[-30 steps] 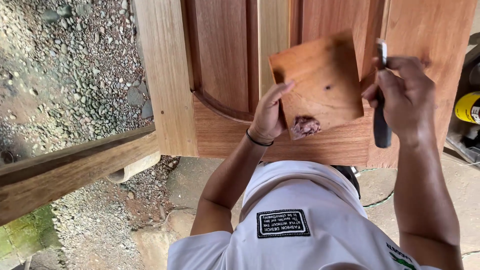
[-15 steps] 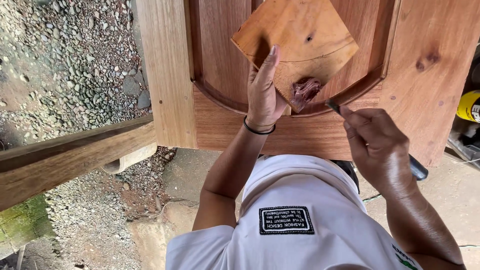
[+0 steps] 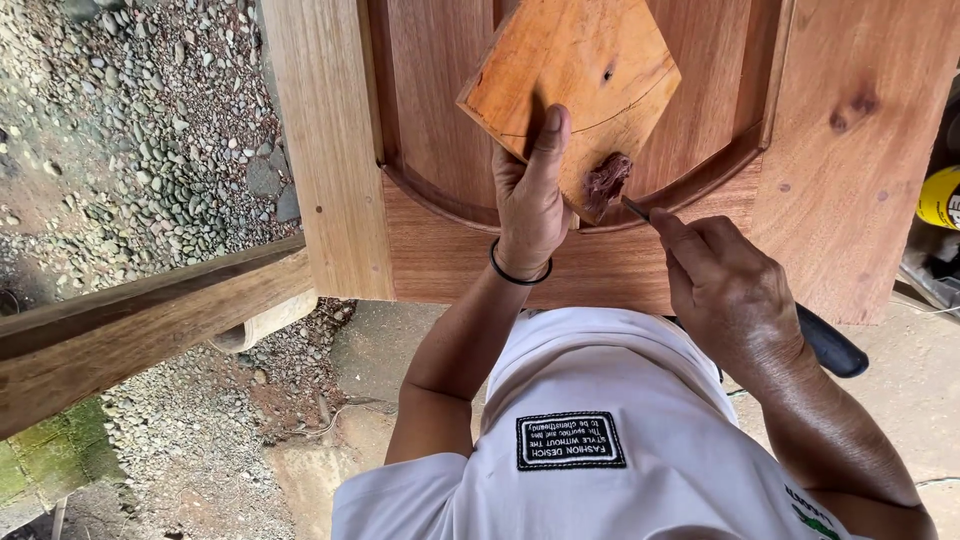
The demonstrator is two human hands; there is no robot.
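My left hand (image 3: pixel 533 205) grips a small square wooden board (image 3: pixel 570 90), thumb pressed on its face. A lump of reddish-brown wood filler (image 3: pixel 606 180) sits near the board's lower corner. My right hand (image 3: pixel 722 290) holds a thin tool with a black handle (image 3: pixel 830 345); its metal tip touches the filler lump. Both hands are raised in front of a large wooden door panel (image 3: pixel 820 170) with an arched recessed inset. A black band circles my left wrist.
The door's pale wooden stile (image 3: pixel 325 150) stands at the left. A wooden beam (image 3: pixel 140 320) runs across the lower left over gravel ground (image 3: pixel 140 130). A yellow object (image 3: pixel 940 198) lies at the right edge on concrete.
The board was lifted and turned higher against the door. My right hand came down from beside the board, and the tool's tip now meets the filler lump.
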